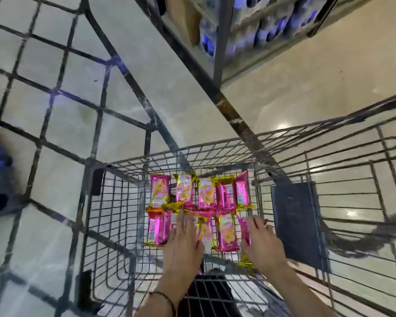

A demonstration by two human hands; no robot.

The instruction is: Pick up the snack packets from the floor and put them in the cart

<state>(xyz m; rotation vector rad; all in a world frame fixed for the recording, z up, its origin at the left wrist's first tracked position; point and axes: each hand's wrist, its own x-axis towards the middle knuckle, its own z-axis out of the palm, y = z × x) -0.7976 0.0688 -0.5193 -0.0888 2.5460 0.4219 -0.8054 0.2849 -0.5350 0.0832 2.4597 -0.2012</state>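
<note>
Head: left grip (183, 243) released on packets (206, 194) in cart (114, 202); right grip (263, 243) seemingly grasping packet (245, 227).

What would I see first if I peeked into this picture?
Shiny pink and gold snack packets lie in two rows on the wire floor of the cart. The left hand rests flat on the near row, and the right hand pinches the end packet at its right.

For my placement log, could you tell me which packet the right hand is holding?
The near row's rightmost packet, tipped on its edge in the grip of the right hand; the other packets lie flat.
</note>
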